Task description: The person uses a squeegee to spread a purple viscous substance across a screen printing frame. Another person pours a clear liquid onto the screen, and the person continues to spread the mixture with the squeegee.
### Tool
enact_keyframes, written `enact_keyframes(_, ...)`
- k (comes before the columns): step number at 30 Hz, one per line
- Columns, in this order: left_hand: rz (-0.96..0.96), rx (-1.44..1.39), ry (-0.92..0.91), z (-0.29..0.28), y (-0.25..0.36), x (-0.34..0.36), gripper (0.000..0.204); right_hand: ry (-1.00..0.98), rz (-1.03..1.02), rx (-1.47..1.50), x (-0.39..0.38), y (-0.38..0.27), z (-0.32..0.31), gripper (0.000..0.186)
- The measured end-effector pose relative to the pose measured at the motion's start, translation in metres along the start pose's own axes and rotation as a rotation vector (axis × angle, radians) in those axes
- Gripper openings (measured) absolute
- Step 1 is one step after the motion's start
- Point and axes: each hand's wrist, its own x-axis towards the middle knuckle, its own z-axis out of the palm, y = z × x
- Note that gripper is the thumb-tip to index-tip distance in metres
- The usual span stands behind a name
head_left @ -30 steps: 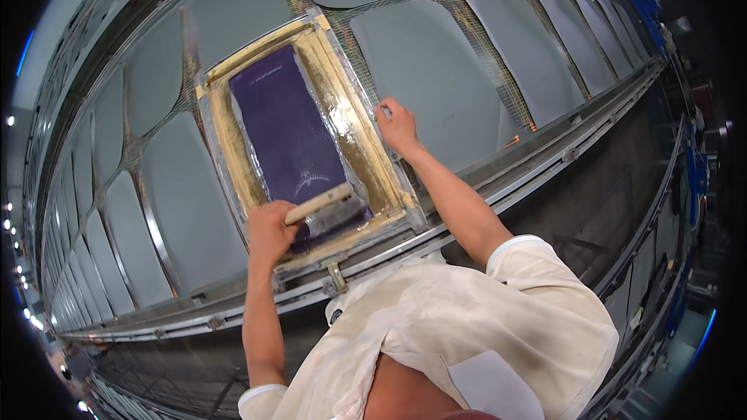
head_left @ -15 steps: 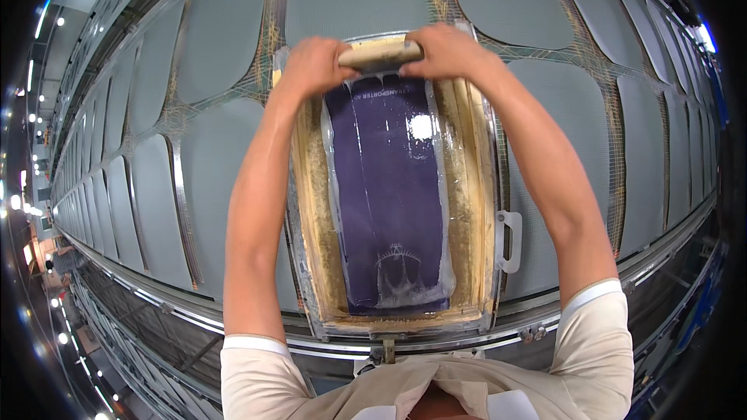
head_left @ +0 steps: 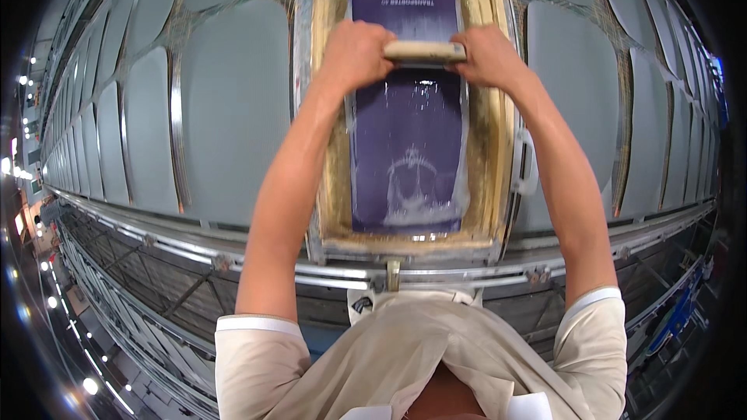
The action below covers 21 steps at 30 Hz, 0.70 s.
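A screen printing frame (head_left: 492, 210) with yellowed, taped inner edges lies in front of me, its mesh window (head_left: 405, 124) dark purple. Across the far part of the window stands a squeegee (head_left: 425, 51) with a pale wooden handle. My left hand (head_left: 359, 54) grips its left end, and my right hand (head_left: 489, 56) is closed around the right end. Wet, glossy liquid coats the window nearer to me, with a whitish pool (head_left: 420, 214) at the near end. Beyond the squeegee, the purple surface looks smoother. Its blade is mostly hidden under the handle.
Rows of grey flat panels (head_left: 233, 109) with rounded corners lie on the long table on both sides. A white handle (head_left: 529, 163) sticks out from the frame's right side. A metal rail (head_left: 334, 276) runs along the table's near edge, before my body.
Both hands have drawn the squeegee from the window's far end toward me, uncovering the surface behind it. The view has shifted, so the frame appears higher up.
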Motion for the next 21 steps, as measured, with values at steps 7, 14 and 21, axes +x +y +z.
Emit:
enact_keyframes(7, 0.006, -0.051, -0.005, 0.027, 0.116, -0.201, 0.025, -0.061, 0.014, -0.016, -0.192, -0.112, 0.054, 0.036)
enact_keyframes(14, 0.038, -0.029, -0.088, 0.014, 0.112, -0.2, 0.018, -0.126, 0.022, -0.023, -0.195, -0.122, 0.04, 0.023)
enact_keyframes(21, 0.082, 0.086, -0.028, -0.008, -0.001, 0.001, 0.022, -0.09, 0.026, -0.078, 0.003, 0.001, -0.013, 0.028)
